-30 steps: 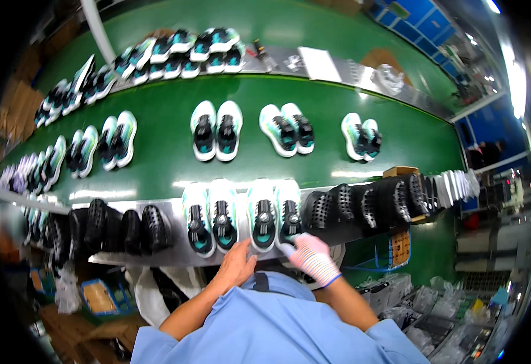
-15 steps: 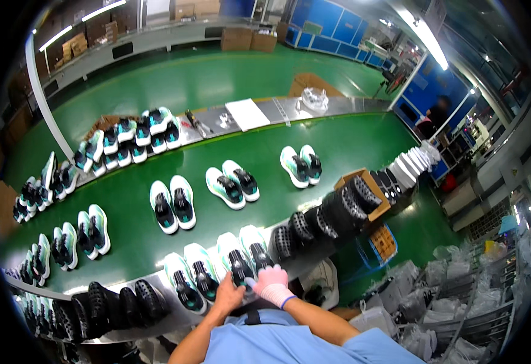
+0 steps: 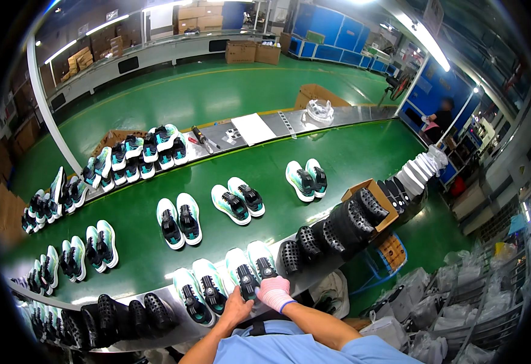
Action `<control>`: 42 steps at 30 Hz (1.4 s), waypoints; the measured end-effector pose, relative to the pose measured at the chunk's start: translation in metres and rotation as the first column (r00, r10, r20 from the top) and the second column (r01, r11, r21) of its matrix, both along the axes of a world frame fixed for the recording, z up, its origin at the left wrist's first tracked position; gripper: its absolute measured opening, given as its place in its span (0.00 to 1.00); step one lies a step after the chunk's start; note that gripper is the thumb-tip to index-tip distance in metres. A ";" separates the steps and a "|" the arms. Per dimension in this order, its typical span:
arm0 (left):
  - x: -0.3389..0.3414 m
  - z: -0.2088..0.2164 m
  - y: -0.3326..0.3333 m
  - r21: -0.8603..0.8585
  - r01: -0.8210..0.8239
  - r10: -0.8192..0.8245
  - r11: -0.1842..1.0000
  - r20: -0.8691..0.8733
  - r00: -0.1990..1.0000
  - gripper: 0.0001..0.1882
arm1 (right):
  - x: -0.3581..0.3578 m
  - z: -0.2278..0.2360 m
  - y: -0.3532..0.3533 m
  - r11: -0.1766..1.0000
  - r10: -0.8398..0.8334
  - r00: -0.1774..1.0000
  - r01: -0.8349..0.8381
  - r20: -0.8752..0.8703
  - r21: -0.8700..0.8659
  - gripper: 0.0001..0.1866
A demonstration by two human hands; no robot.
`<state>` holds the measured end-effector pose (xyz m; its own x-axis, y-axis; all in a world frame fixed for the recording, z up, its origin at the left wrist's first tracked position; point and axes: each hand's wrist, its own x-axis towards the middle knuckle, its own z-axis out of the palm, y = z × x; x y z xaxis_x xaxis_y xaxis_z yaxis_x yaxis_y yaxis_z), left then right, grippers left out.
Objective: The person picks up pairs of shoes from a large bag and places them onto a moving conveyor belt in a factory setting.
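On the metal ledge in front of me stands a pair of white and mint-green sneakers with black tongues. The bare fingers of my left hand (image 3: 236,307) are closed at the heel of the left sneaker (image 3: 241,272), with the thumb behind it. My right hand (image 3: 275,293), in a pinkish-white knit glove, curls over the heel opening of the right sneaker (image 3: 261,259). Its fingertips are partly hidden inside or behind the shoe. Just left of these, a matching pair of sneakers (image 3: 200,291) sits on the same ledge, toes pointing away from me.
Several sneaker pairs (image 3: 179,221) stand on the green belt (image 3: 138,233) beyond the ledge. Black studded forms (image 3: 309,241) line the ledge to the right, others (image 3: 137,315) to the left. Sneakers (image 3: 133,155) pile up on the far shelf near a screwdriver (image 3: 200,134). A person (image 3: 440,121) is far right.
The view has tilted up, so everything sits lower in the picture. My right hand has shifted slightly forward onto the right sneaker, its thumb drawn in. Both hands stay at the same pair.
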<state>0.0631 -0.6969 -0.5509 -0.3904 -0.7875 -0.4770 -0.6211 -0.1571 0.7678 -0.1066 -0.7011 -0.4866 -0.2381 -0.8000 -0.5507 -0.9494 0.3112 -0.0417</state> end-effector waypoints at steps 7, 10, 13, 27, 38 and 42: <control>-0.013 0.009 0.000 -0.095 -0.044 0.039 0.995 -0.048 0.998 0.34 | -0.013 -0.017 0.006 0.995 -0.040 0.999 0.040 -0.002 -0.090 0.20; 0.001 0.006 0.007 0.031 -0.116 0.119 0.993 -0.079 0.990 0.39 | -0.011 -0.017 0.025 0.961 -0.017 0.999 0.030 0.050 -0.276 0.18; 0.015 0.025 0.022 0.051 0.024 -0.020 0.998 -0.072 0.997 0.33 | -0.012 0.005 0.084 0.862 0.024 0.974 0.095 0.227 -0.498 0.19; 0.021 0.056 0.044 0.113 0.610 -0.617 0.784 0.030 0.787 0.23 | 0.008 -0.200 0.521 -0.192 -0.949 -0.289 0.842 0.123 0.504 0.21; 0.025 0.091 0.022 0.386 0.604 -0.606 0.697 -0.134 0.784 0.18 | -0.069 -0.200 0.429 0.533 -0.797 0.363 0.798 0.483 0.280 0.29; 0.036 0.069 0.017 0.204 0.344 -0.324 0.916 -0.124 0.938 0.19 | -0.100 -0.137 0.332 0.678 -0.682 0.589 0.731 0.434 0.075 0.28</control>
<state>0.0987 -0.6795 -0.4815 -0.6594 -0.4832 -0.5759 -0.6004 -0.1224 0.7902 -0.2065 -0.3687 -0.6236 -0.5343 -0.5307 -0.6579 -0.3170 0.8473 -0.4261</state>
